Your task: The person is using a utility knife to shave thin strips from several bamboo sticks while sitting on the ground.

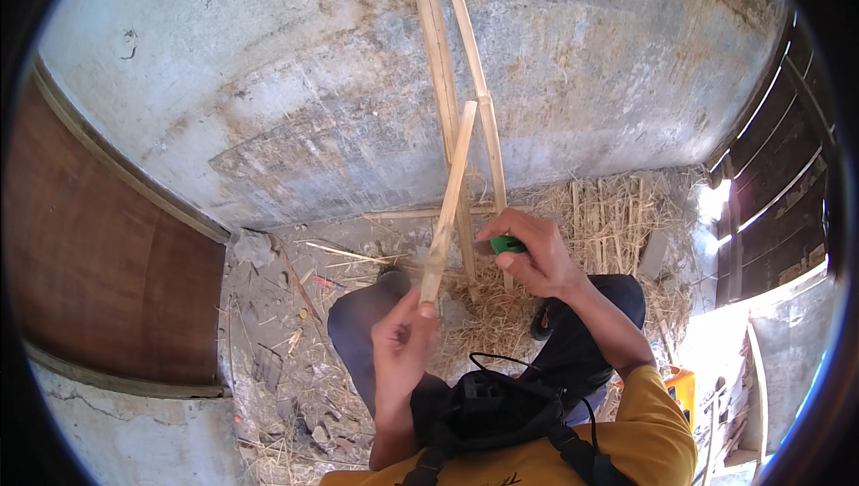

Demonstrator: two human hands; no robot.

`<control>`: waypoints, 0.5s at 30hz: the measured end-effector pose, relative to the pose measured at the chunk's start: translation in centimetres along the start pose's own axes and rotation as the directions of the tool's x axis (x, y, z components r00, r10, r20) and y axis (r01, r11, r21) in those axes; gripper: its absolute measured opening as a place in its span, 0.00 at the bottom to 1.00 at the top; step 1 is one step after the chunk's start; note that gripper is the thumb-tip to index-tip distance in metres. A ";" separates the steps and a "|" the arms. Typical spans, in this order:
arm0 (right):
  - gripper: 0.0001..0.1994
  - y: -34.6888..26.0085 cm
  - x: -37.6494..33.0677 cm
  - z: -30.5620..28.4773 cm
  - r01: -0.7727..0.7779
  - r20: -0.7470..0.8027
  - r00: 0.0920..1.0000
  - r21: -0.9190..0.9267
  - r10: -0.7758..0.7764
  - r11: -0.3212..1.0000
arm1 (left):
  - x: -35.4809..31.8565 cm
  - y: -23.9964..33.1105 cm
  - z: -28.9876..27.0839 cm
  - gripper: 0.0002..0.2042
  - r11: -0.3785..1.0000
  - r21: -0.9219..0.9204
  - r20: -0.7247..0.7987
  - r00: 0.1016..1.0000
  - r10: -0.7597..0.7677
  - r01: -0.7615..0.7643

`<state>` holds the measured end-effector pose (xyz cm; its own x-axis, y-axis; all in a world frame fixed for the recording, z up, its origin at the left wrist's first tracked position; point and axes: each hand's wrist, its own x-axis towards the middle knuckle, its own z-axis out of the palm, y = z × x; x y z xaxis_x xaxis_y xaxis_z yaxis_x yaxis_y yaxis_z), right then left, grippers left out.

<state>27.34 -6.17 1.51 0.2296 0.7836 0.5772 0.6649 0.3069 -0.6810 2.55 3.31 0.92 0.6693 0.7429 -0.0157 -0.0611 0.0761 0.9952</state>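
My left hand [404,336] is closed around the lower end of a pale split bamboo strip [450,195], which slants up and away from me. My right hand [540,258] grips the green handle of a knife [508,244]. Its short blade points left toward the strip, with a small gap seeming to lie between them; the fingers partly hide the handle. Behind the held strip, a long bamboo pole [436,56] and a thinner jointed bamboo length [486,115] lean against the wall.
Shavings [501,320] cover the floor between my legs, and several thin sticks lie among straw at the right. A weathered wall [313,83] rises ahead. To the left is a brown wooden panel [116,262]; an orange crate [682,389] stands by my right elbow.
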 end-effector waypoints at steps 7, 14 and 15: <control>0.15 0.3 -0.5 1.3 0.208 0.004 0.977 -0.203 -0.212 0.957 | -0.3 -0.1 0.8 0.19 0.997 0.021 0.022 0.997 0.079 -0.080; 0.16 0.1 -1.0 2.1 0.221 -0.039 0.969 -0.292 -0.243 0.930 | -0.7 0.6 0.8 0.19 0.999 -0.045 0.051 0.999 -0.008 0.010; 0.17 0.1 -1.1 2.2 0.219 -0.050 0.968 -0.305 -0.245 0.927 | -0.7 0.6 0.9 0.20 0.999 -0.053 0.053 0.999 -0.010 0.012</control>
<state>25.62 -5.84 -0.17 0.0949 0.6567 0.7481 0.8831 0.2913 -0.3677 2.68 2.26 1.60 0.7080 0.7060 -0.0201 -0.0921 0.1206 0.9884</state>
